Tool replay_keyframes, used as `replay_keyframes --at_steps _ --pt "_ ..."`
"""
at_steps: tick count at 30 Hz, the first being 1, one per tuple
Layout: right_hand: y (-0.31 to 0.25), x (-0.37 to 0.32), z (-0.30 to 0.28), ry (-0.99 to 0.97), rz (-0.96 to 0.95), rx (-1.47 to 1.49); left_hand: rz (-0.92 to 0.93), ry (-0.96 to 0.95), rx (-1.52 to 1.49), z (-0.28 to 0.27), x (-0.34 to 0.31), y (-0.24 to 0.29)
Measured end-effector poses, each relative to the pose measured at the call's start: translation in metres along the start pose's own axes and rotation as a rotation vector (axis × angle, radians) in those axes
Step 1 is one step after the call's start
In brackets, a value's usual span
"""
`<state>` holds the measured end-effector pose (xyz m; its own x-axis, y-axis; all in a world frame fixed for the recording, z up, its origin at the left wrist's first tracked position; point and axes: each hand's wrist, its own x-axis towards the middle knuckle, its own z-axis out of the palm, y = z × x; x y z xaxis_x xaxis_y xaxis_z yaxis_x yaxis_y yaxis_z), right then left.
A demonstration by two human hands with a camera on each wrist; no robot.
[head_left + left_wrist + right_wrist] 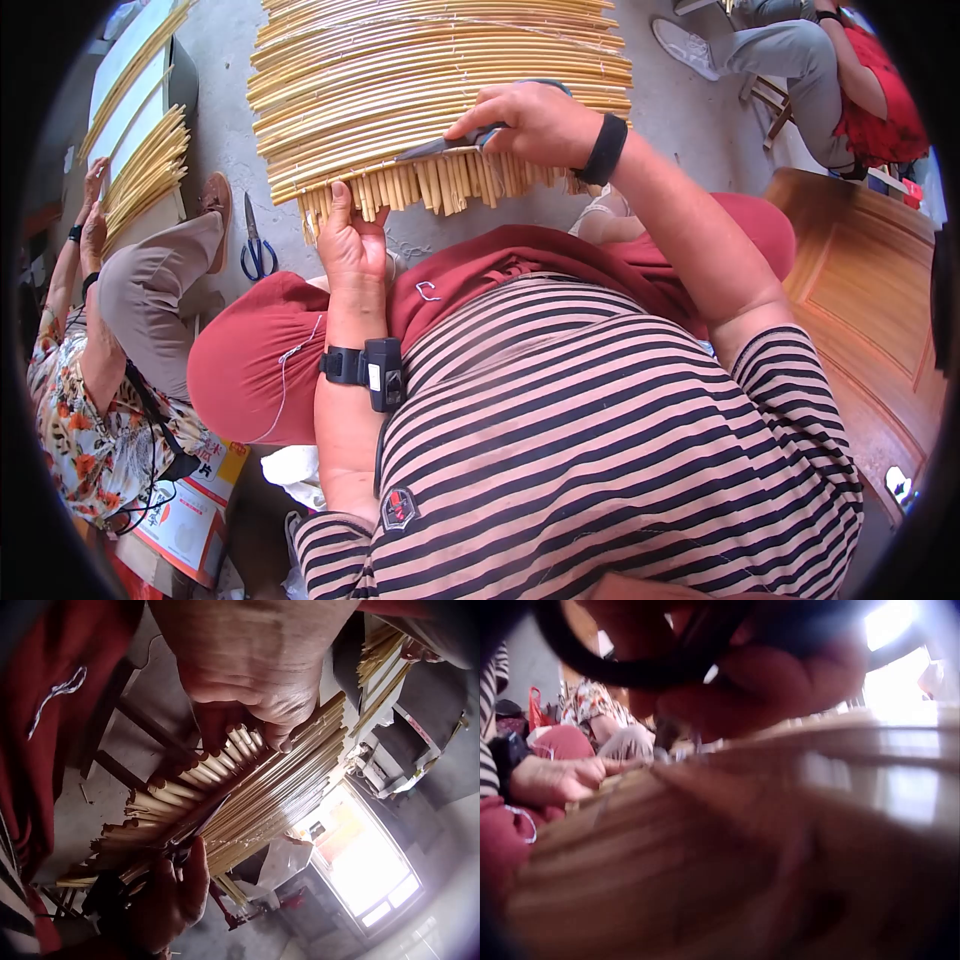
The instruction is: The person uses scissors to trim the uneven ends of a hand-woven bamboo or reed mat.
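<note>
A mat of yellow reed stalks (440,75) tied in rows lies before the person, with short cut stalk ends (430,187) along its near edge. The left hand (355,240) grips the left end of that edge, thumb on top; in the left wrist view the left hand (251,660) pinches the edge. Scissors (430,149) with dark handles are held in the right hand (535,122), blades lying along the edge stalk, pointing left. The right wrist view shows a dark handle loop (615,671) around the blurred right hand (765,682).
Blue-handled scissors (258,256) lie on the floor left of the mat. Another person's hands (95,215) are at a second reed bundle (150,170) at left. A seated person's leg (780,60) is at upper right, above a wooden panel (850,300).
</note>
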<state>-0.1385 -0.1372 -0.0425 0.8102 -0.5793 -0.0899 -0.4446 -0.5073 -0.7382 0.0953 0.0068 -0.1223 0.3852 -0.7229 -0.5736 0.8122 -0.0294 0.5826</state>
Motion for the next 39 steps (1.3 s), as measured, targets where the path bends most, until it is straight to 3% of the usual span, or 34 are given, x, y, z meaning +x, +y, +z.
replay_keyframes --at_steps 2,6,7,11,13,14,17,21,22,24,25,27,28,31,33,34,35,37,39 --pt "-0.008 -0.004 -0.015 -0.107 0.065 -0.007 -0.036 0.040 0.020 -0.009 -0.009 -0.002" --pt "0.000 -0.009 -0.025 0.272 -0.043 -0.203 -0.141 0.124 0.049 -0.041 -0.022 -0.002" --pt "0.000 -0.009 -0.023 0.283 -0.019 -0.182 -0.163 0.156 0.072 -0.048 -0.027 0.000" --pt "-0.002 0.000 -0.022 0.228 -0.068 -0.310 -0.153 0.093 0.041 -0.072 -0.047 0.011" --pt "-0.011 0.000 -0.032 0.039 0.098 -0.437 -0.111 0.028 -0.001 -0.080 -0.056 0.019" --pt "-0.014 0.000 -0.034 0.019 0.098 -0.456 0.027 0.116 0.001 -0.098 -0.057 0.023" --pt "-0.017 -0.007 -0.037 -0.022 0.111 -0.540 0.136 0.351 0.269 -0.051 -0.105 0.031" --pt "-0.026 -0.029 -0.038 -0.054 0.203 -0.635 0.392 0.043 1.080 -0.039 -0.128 0.031" --pt "-0.029 -0.030 -0.040 -0.076 0.235 -0.644 0.416 0.140 1.445 -0.022 -0.139 0.040" --pt "-0.040 -0.036 -0.049 -0.072 0.254 -0.622 0.623 -0.033 1.541 -0.015 -0.137 0.061" --pt "-0.037 -0.040 -0.051 0.131 0.124 -0.483 0.706 -0.131 1.552 -0.005 -0.138 0.070" --pt "-0.061 -0.048 -0.069 0.501 -0.200 -0.052 0.644 -0.284 1.398 0.036 -0.147 0.084" --pt "-0.077 -0.051 -0.079 0.462 -0.304 0.630 0.560 -0.362 1.362 0.051 -0.144 0.085" --pt "-0.118 -0.077 -0.123 0.465 -0.501 1.347 0.215 -0.704 1.187 0.118 -0.141 0.075" --pt "-0.124 -0.081 -0.137 0.427 -0.606 1.702 0.292 -0.958 1.246 0.166 -0.147 0.054" --pt "-0.118 -0.080 -0.143 0.311 -0.749 1.700 0.265 -1.062 1.110 0.184 -0.146 0.038" --pt "-0.123 -0.080 -0.148 0.305 -0.764 1.748 0.234 -1.160 0.975 0.200 -0.144 0.021" --pt "-0.136 -0.083 -0.154 0.304 -0.786 1.860 0.159 -1.156 0.816 0.228 -0.147 -0.003" --pt "-0.113 -0.073 -0.159 0.223 -0.866 1.790 0.005 -1.153 0.631 0.235 -0.141 -0.020"
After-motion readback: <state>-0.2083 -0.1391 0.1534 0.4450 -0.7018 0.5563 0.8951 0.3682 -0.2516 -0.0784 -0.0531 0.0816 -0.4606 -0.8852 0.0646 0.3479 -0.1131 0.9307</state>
